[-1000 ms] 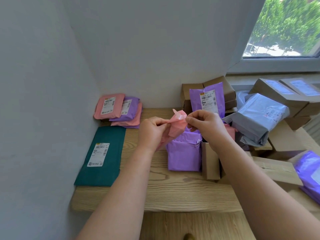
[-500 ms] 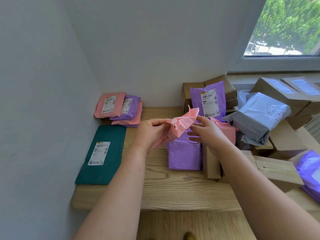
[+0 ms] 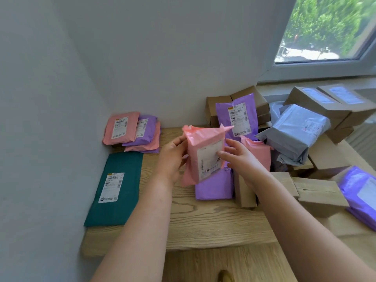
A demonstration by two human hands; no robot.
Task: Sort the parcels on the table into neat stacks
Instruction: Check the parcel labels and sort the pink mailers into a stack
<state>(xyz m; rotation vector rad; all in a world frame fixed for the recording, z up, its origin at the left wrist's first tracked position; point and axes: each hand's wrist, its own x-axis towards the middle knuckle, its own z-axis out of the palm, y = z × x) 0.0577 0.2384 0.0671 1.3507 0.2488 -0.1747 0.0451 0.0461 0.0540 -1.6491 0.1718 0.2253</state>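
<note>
A pink mailer parcel (image 3: 203,155) with a white label hangs upright above the wooden table (image 3: 203,220). My left hand (image 3: 173,157) grips its left edge. My right hand (image 3: 240,159) touches its label side with spread fingers. A small stack of pink and purple mailers (image 3: 132,131) lies in the far left corner. In front of that stack a dark green mailer (image 3: 116,188) lies flat. A purple mailer (image 3: 213,186) lies under the held parcel.
An unsorted heap fills the right: an upright purple mailer (image 3: 238,117), another pink mailer (image 3: 258,153), a grey bag (image 3: 295,135), several brown boxes (image 3: 317,192) and a purple mailer (image 3: 360,192) at the edge. Walls close the left and back.
The pink parcel, earlier crumpled between both hands, has been unfolded and turned so that its label faces me. My right hand has opened against it.
</note>
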